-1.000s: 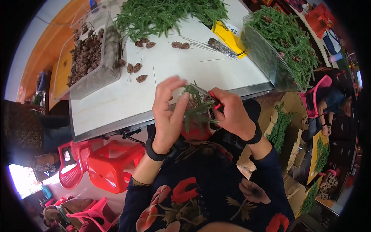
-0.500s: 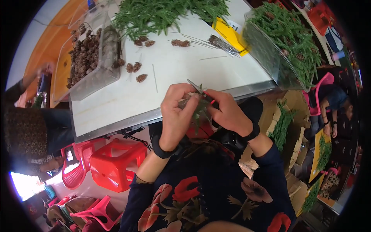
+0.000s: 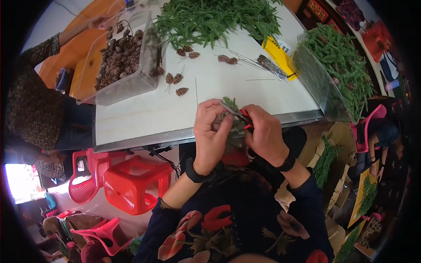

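Observation:
My left hand (image 3: 211,142) is closed around a brown pine cone (image 3: 219,121) and a green artificial pine sprig (image 3: 230,102), just in front of the table's near edge. My right hand (image 3: 268,136) grips a red-handled tool (image 3: 237,114) with slim pointed metal jaws; I cannot tell whether it is pliers or scissors. The tool's jaws lie across the sprig, beside my left fingertips. My fingers cover part of the cone and the lower stem. Beyond my hands, a loose pine cone (image 3: 182,91) and a thin wire (image 3: 196,92) lie on the white table (image 3: 144,118).
A clear bin of pine cones (image 3: 120,59) stands at left, beside another person's arm (image 3: 72,33). Green sprigs (image 3: 215,22) pile up at the back. A yellow packet (image 3: 279,57) with wires lies near the right-hand bin of greenery (image 3: 337,61). Red stools (image 3: 131,186) stand lower left.
The view has shifted, so the table sits further right and lower. The tool's red handles have spread apart, and its jaws have turned against the sprig. The person at left has reached toward the cone bin.

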Demonstrator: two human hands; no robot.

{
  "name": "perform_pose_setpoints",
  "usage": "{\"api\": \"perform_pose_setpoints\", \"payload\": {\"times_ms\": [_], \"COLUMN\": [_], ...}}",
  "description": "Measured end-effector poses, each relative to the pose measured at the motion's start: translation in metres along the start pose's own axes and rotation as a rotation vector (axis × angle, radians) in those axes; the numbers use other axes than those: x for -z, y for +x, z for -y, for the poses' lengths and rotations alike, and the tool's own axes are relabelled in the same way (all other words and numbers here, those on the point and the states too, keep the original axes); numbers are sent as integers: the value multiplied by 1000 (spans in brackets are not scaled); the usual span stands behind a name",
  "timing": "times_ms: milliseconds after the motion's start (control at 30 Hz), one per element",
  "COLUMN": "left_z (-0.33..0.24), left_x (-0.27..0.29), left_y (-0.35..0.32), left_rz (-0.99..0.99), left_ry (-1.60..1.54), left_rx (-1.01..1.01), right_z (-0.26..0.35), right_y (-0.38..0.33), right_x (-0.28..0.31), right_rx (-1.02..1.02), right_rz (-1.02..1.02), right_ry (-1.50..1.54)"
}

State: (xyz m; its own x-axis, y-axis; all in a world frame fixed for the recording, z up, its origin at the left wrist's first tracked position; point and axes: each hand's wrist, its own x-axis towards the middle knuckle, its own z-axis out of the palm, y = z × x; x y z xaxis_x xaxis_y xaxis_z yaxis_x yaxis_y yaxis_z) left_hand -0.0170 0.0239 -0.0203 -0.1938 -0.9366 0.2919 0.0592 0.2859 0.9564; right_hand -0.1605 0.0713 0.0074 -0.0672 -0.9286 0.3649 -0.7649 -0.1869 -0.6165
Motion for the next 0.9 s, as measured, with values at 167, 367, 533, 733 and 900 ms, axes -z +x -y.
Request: {"api": "perform_pose_setpoints", "payload": {"times_ms": [167,367,533,733,900], "left_z": [-6,-22,-12,2,0], "left_x": [10,8,12,16,15], "left_y": [8,6,6,4,5], "left_rz": [157,174,178,137,114], "left_ry": [-2,-498,-461,-201,-81], "left_rx": [93,551,508,292,232], "right_z": [-1,2,2,-3,-6], "right_y": [4,1,0,0,-2], "right_x": [-1,-5,-7,-5,-6], "right_rx": [-34,-27,-44,-22,-41], "right_rz": [49,35,32,77,82], "right_ry": [19,3,16,17,40]}}
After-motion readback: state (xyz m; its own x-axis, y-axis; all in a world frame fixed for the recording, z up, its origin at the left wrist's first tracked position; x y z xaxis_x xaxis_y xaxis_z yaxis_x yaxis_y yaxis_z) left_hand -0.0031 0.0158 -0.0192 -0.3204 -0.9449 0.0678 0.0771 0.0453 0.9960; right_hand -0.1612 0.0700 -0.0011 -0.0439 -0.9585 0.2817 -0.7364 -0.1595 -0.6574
